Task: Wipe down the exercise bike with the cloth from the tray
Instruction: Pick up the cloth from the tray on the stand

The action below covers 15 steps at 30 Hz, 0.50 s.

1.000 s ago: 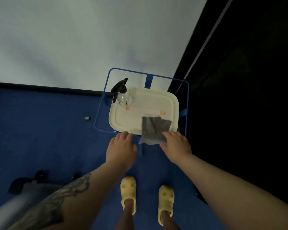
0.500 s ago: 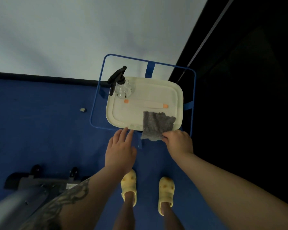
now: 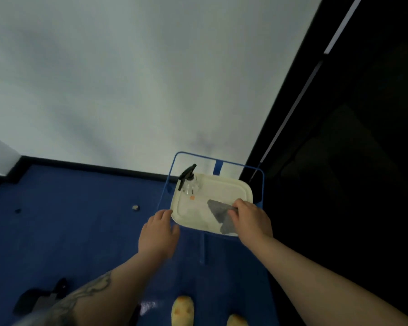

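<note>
1. A pale wall (image 3: pixel 127 78) fills the upper view, above a blue floor (image 3: pixel 68 220).
2. A blue wire stand (image 3: pixel 262 182) holds a cream tray (image 3: pixel 222 184) by the wall.
3. The exercise bike's dark base (image 3: pixel 35 300) shows at the lower left corner.
4. The left hand (image 3: pixel 158 234), fingers loosely extended, holds nothing; its fingertips are at the tray's near left edge.
5. The right hand (image 3: pixel 250 218) pinches the grey cloth (image 3: pixel 219 214), which lies on the tray's near right part.
6. A clear spray bottle (image 3: pixel 190 182) with a black trigger stands upright in the tray's far left corner.
7. Yellow shoes (image 3: pixel 181 311) peek in below.
</note>
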Motion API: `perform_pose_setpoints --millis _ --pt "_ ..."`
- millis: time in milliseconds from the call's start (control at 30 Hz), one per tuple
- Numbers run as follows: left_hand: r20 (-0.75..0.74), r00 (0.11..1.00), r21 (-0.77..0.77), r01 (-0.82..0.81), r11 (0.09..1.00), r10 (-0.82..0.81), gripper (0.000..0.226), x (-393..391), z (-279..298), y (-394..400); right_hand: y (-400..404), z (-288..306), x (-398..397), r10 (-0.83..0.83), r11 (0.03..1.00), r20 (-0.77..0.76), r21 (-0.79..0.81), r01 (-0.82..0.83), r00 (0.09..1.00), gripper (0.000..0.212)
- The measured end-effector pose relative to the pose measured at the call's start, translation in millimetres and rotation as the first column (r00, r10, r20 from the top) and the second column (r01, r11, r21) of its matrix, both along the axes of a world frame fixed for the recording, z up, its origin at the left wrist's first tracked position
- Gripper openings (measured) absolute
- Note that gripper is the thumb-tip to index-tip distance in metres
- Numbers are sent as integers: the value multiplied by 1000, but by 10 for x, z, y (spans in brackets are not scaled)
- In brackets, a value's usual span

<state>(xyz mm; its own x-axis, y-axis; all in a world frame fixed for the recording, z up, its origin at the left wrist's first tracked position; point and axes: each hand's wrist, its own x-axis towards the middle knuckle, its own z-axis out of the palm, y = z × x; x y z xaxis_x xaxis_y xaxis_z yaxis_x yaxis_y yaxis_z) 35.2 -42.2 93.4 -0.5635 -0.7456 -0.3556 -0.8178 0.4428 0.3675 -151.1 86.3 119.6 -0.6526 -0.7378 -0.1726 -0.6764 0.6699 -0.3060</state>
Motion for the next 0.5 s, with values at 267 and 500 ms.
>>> perform_pose_setpoints --millis 267,500 --pt "-238 956 -234 -228 945 171 48 332 1154 -166 -389 1024 237 156 931 -35 -330 -158 987 18" --pt "-351 868 -390 -477 788 351 46 1138 1804 154 -710 1516 954 403 779 -56 -503 -374 914 18"
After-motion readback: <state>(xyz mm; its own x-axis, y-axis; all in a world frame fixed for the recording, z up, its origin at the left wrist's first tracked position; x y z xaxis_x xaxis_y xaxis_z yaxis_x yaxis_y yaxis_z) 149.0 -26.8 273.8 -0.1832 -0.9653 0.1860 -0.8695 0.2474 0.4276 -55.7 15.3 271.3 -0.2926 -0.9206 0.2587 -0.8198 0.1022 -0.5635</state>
